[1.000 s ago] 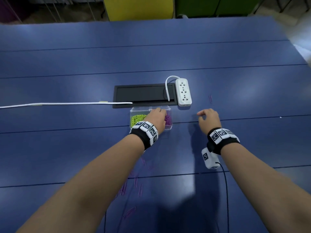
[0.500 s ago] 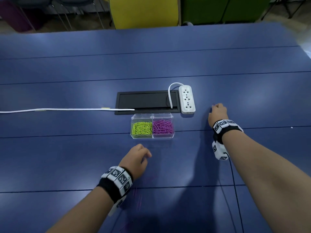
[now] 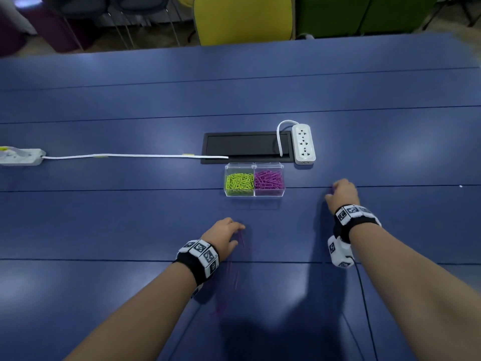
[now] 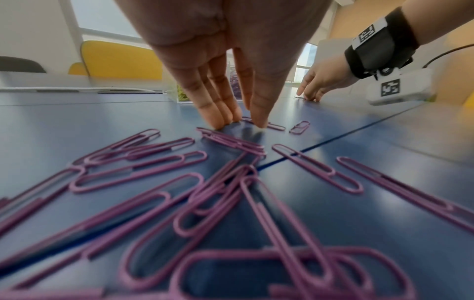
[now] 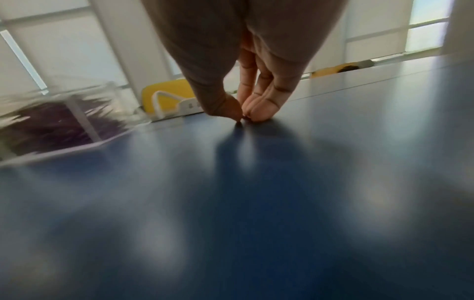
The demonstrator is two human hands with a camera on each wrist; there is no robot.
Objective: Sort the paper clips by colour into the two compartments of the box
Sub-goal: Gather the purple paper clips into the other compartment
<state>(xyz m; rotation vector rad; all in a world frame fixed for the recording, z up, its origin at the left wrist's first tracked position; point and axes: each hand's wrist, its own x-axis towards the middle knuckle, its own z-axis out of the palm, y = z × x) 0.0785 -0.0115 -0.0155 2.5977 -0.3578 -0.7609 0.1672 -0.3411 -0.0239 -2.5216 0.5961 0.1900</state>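
Observation:
A clear two-compartment box (image 3: pixel 253 165) stands mid-table, with green clips (image 3: pixel 239 181) in its left half and purple clips (image 3: pixel 268 180) in its right half. Several loose purple paper clips (image 4: pixel 179 182) lie on the blue table under my left wrist, faint in the head view (image 3: pixel 233 277). My left hand (image 4: pixel 243 121) has straight fingers with their tips on the table, and the thumb tip rests on one purple clip (image 4: pixel 275 126). Right of the box, my right hand (image 5: pixel 242 118) pinches a small purple clip at the table surface, thumb against fingertips (image 3: pixel 330 194).
Behind the box lie a white power strip (image 3: pixel 303 144) and a black cable hatch (image 3: pixel 244 147). A flat white cable (image 3: pixel 130 155) runs left to another strip (image 3: pixel 18 156). A yellow chair (image 3: pixel 244 19) and a green one stand past the far edge.
My left hand has come back from the box's purple compartment to the loose clips near me. My right hand reached out to the right of the box and closed its fingertips on a clip.

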